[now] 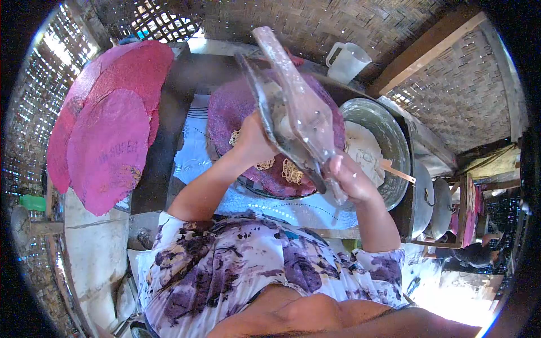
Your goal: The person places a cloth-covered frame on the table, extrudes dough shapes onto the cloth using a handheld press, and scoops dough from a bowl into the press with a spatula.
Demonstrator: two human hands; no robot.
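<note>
My left hand [255, 142] is against the left side of a dark-rimmed, shallow piece [264, 107], its fingers partly hidden behind it. My right hand [352, 179] is closed around the lower end of a long, pale, batter-smeared tool [298, 93], which slants up and left beside the dark rim. Beneath both lies a round tray covered in purple-pink sheet [222, 110], bearing clumps of yellowish noodle-like strands [292, 172]. To the right, a large metal basin [397, 132] holds whitish batter or dough [363, 147] and a wooden-handled utensil [399, 171].
Large pink sheets [107, 132] lie at the left. A translucent pitcher [348, 62] stands at the back right. Under the tray is a blue and white cloth [194, 135]. Round metal lids [424, 197] hang at the right. Woven walls surround the work area.
</note>
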